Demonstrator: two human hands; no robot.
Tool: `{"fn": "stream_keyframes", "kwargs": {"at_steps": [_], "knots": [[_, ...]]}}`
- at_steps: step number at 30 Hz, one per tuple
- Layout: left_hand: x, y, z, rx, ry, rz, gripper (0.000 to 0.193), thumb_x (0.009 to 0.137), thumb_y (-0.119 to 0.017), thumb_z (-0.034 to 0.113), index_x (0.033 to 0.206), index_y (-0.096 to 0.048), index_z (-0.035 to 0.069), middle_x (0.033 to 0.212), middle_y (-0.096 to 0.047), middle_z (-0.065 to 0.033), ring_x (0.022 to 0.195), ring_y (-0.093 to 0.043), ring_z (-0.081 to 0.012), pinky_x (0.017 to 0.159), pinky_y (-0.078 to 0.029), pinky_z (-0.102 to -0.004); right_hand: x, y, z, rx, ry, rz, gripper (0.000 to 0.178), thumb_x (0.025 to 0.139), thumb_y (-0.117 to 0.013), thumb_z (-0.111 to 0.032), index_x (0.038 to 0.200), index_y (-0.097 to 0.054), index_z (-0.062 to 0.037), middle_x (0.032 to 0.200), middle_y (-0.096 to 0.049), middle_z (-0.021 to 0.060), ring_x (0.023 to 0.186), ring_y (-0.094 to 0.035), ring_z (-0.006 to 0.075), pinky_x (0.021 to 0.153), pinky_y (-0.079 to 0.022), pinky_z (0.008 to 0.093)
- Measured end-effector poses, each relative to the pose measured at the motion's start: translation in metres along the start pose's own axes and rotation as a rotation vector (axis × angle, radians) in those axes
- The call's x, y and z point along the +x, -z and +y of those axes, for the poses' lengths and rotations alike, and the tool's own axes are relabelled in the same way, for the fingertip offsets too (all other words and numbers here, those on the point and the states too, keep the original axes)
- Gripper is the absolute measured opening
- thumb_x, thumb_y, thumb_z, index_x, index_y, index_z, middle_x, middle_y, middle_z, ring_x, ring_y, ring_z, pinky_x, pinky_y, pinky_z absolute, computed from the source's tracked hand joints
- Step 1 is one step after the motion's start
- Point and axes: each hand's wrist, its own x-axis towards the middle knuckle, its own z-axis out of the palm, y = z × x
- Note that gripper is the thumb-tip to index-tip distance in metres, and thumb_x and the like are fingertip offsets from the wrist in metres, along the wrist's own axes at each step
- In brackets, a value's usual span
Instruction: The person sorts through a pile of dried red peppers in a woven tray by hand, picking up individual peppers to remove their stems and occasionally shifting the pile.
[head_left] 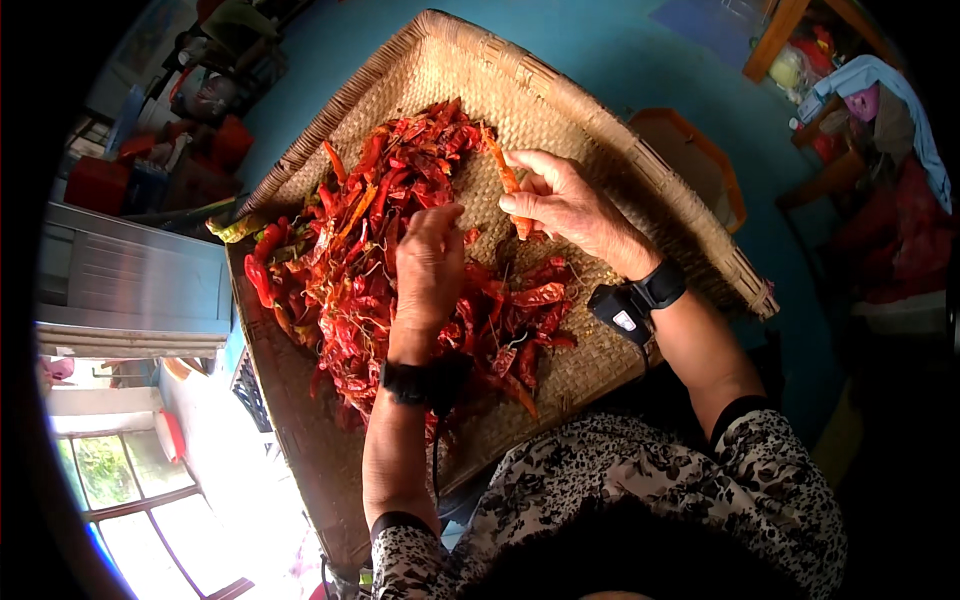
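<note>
My right hand (560,205) pinches an orange chili pepper (502,180) between thumb and fingers, holding it tilted above the woven tray. My left hand (430,265) is over the heap, its fingers curled inward; whatever they may hold is hidden behind the hand. Below it spreads a large heap of dried red chili peppers (345,285), wrinkled and glossy, some with stems. A smaller group of red chilies (525,310) lies between my two wrists. All of them rest in a wide woven tray (490,75) with a raised rim.
A pale green pepper (232,229) lies at the tray's left corner. Beyond the right rim, an orange-edged octagonal object (690,165) is on the blue floor (600,55). Cluttered wooden furniture (825,180) stands at far right. A window (140,480) shines at lower left.
</note>
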Motion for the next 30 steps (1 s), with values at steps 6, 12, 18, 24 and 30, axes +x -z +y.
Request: {"fn": "stream_keyframes", "kwargs": {"at_steps": [6, 12, 18, 24, 30], "knots": [[-0.006, -0.012, -0.014, 0.383, -0.045, -0.195, 0.024, 0.079, -0.058, 0.005, 0.102, -0.054, 0.002, 0.100, -0.056, -0.0187, 0.090, -0.058, -0.0375, 0.073, -0.050, -0.0445, 0.006, 0.022, 0.000, 0.388, 0.142, 0.040, 0.013, 0.087, -0.064, -0.018, 0.088, -0.060, -0.0057, 0.074, -0.061, 0.0038, 0.058, -0.055, 0.0067, 0.046, -0.044, 0.0191], [-0.003, -0.018, -0.016, 0.423, -0.079, -0.175, 0.009, 0.079, -0.054, 0.004, 0.087, -0.049, 0.004, 0.092, -0.056, -0.0176, 0.082, -0.058, -0.0379, 0.068, -0.050, -0.0464, 0.013, 0.070, -0.004, 1.218, 0.470, 0.365, 0.024, 0.085, -0.067, -0.029, 0.088, -0.060, -0.0068, 0.081, -0.063, 0.0051, 0.069, -0.056, 0.0114, 0.062, -0.048, 0.0220], [0.005, -0.007, -0.006, 0.203, -0.035, -0.129, 0.009, 0.081, -0.060, 0.007, 0.085, -0.053, 0.002, 0.079, -0.063, -0.0134, 0.072, -0.063, -0.0321, 0.064, -0.051, -0.0410, 0.010, 0.034, -0.001, 0.181, 0.199, 0.200, 0.030, 0.085, -0.066, -0.023, 0.109, -0.061, -0.0058, 0.094, -0.065, 0.0095, 0.081, -0.062, 0.0146, 0.069, -0.053, 0.0257], [0.011, 0.005, 0.035, -0.178, 0.013, -0.075, 0.010, 0.084, -0.061, 0.002, 0.094, -0.059, 0.001, 0.082, -0.067, -0.0099, 0.074, -0.064, -0.0135, 0.068, -0.051, -0.0276, 0.004, 0.003, 0.009, -0.559, 0.179, -0.167, 0.040, 0.085, -0.066, -0.035, 0.103, -0.060, 0.0001, 0.092, -0.066, 0.0101, 0.085, -0.063, 0.0211, 0.075, -0.051, 0.0332], [0.008, -0.001, 0.027, -0.350, 0.059, -0.085, 0.008, 0.087, -0.058, 0.002, 0.095, -0.059, 0.001, 0.085, -0.067, -0.0072, 0.077, -0.062, -0.0117, 0.069, -0.051, -0.0257, 0.004, -0.001, 0.015, -0.339, 0.282, -0.051, 0.022, 0.083, -0.067, -0.018, 0.095, -0.062, 0.0004, 0.079, -0.065, 0.0098, 0.073, -0.062, 0.0166, 0.065, -0.051, 0.0320]]}}
